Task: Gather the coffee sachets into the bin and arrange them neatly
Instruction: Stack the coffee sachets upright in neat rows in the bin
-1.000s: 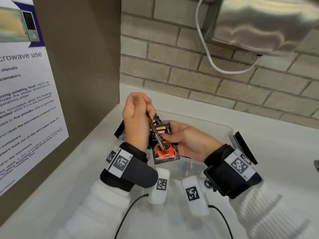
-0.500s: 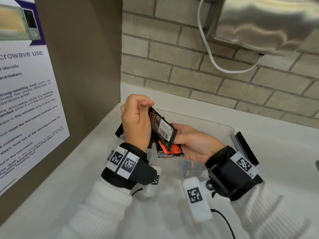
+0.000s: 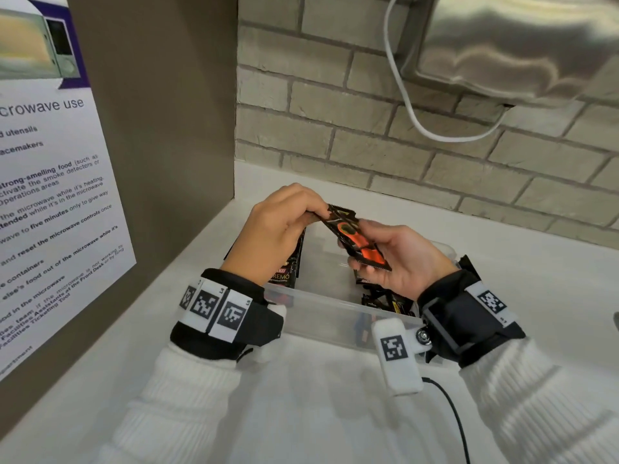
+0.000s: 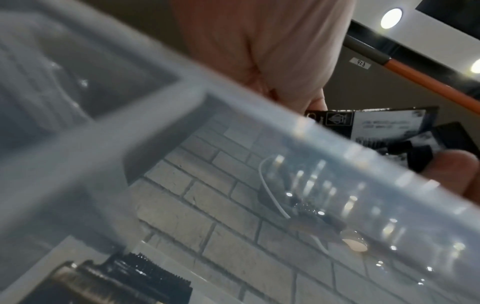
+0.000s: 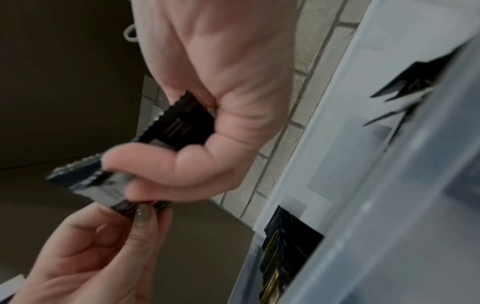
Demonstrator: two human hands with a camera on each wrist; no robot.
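We see a black-and-orange coffee sachet [image 3: 356, 237] held in the air above the clear plastic bin [image 3: 330, 318], which stands on the white worktop [image 3: 301, 413] near its back left corner. The sachet's long axis runs diagonally, its serrated upper end pointing back and left, its lower end forward and right. The left hand [image 3: 278, 229] pinches the upper end between curled fingers and thumb; the sachet extends rightward from its fingertips. The right hand [image 3: 400, 259] cups the lower end, thumb on the printed face and fingers curled beneath. In the right wrist view, more sachets [image 5: 285, 253] stand packed against the bin's left wall. Others [image 3: 385, 301] lie loose at its near right corner.
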